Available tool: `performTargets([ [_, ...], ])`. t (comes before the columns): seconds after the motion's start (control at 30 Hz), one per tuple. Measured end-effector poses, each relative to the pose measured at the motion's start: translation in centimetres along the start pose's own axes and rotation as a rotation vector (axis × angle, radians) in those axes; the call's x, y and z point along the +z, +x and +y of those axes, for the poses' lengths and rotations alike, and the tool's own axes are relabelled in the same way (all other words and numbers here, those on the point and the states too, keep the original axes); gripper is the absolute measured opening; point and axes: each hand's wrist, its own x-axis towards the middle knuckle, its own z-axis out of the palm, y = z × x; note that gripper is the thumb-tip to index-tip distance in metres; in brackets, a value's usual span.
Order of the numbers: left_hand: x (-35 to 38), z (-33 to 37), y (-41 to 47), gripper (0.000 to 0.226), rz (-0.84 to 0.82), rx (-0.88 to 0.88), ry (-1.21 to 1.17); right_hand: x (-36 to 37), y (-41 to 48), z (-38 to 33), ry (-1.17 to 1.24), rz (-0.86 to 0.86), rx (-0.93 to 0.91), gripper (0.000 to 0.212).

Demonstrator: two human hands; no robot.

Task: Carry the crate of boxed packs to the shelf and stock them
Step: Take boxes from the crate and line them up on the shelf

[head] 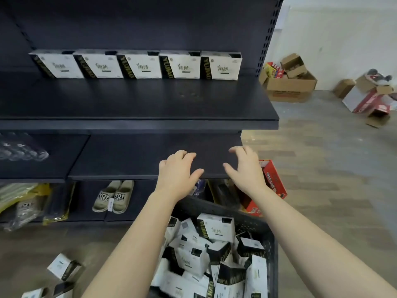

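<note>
— How are the arms placed?
— Both are bare and stretch forward, side by side.
— And the hands?
— The left hand (178,171) and right hand (247,168) are palm-down and empty, with fingers spread and loosely bent.

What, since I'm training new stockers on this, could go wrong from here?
1. The loose packs lie on the floor left of the crate; a step could crush them, or they may go unstocked.
2. The packs in the crate lie jumbled, so a hasty grab might dent one.
3. The row of packs stands at the back of the upper shelf; reaching in carelessly could topple it.
</note>
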Motion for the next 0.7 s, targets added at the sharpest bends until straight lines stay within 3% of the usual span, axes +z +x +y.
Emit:
performTargets([
  [0.37,6.5,-0.9,-6.2,0.054,-0.228,-0.057,0.029,5.2,-9.1,5.4,-0.029,-0.316,0.149,0.052],
  [0.7,10.7,-3.0,-9.0,0.054,-0.401,-0.078,0.037,10.2,-14.2,7.4,-0.081,-0.499,0.287,0.056],
])
